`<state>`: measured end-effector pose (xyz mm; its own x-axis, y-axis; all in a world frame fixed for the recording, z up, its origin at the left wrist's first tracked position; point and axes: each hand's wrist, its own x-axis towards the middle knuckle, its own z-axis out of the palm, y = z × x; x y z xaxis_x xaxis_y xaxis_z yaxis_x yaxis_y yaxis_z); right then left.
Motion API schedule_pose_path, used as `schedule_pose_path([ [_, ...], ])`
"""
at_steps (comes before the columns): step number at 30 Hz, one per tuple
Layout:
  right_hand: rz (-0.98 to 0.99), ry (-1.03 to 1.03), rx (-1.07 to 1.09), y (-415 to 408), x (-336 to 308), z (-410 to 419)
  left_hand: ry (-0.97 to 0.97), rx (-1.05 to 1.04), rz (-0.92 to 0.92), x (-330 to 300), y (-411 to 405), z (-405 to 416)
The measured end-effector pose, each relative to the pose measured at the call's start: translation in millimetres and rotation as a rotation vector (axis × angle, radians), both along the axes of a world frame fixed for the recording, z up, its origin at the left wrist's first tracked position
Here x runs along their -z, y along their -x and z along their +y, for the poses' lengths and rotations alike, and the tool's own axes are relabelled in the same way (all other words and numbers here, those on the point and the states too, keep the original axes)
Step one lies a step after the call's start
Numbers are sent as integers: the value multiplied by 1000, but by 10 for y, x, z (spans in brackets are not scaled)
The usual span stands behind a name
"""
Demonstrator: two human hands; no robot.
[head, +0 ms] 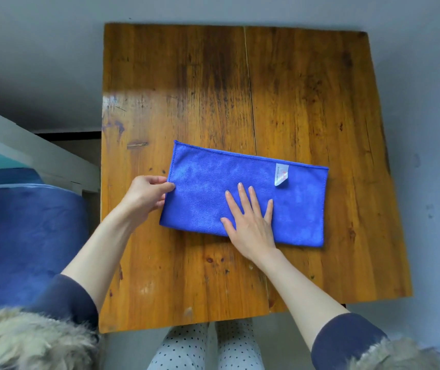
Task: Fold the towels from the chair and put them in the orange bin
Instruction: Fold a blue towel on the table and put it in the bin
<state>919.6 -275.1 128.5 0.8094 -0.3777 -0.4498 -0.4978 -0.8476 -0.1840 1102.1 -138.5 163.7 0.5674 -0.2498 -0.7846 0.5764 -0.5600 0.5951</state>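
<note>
A blue towel (245, 194), folded into a long rectangle, lies flat on the wooden table (307, 102), a little toward six o'clock of its middle. A white tag (281, 174) shows near the towel's two o'clock corner. The right hand (250, 222) lies on it wide open, palm down, fingers spread. The left hand (145, 194) pinches the towel's nine o'clock edge between thumb and fingers. No bin is in sight.

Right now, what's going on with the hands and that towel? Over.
Left hand pinching the towel's left edge. Right hand flat on it, fingers spread. Towel folded to a strip on the table. Nothing in the way; bin not in view.
</note>
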Motion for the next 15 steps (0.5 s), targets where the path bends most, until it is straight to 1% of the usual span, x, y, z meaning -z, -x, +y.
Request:
schedule_pose_path([
  [2, -43, -65, 20, 26, -80, -51, 55, 5, 72, -116, -11, -15],
  [4, -123, -127, 62, 107, -162, -109, 108, 7, 85, -244, 36, -74],
  [8, -329, -137, 229, 411, -267, -248, 198, 12, 35, -498, 219, -316],
  [11, -422, -128, 342, 687, -318, -441, 244, 44, -1, -635, 392, -602],
  [13, -480, -187, 490, 867, -358, -577, 234, 78, -42, -680, 546, -826],
  [15, -520, -295, 704, 1015, -362, -702, 195, 122, -97, -676, 729, -1068],
])
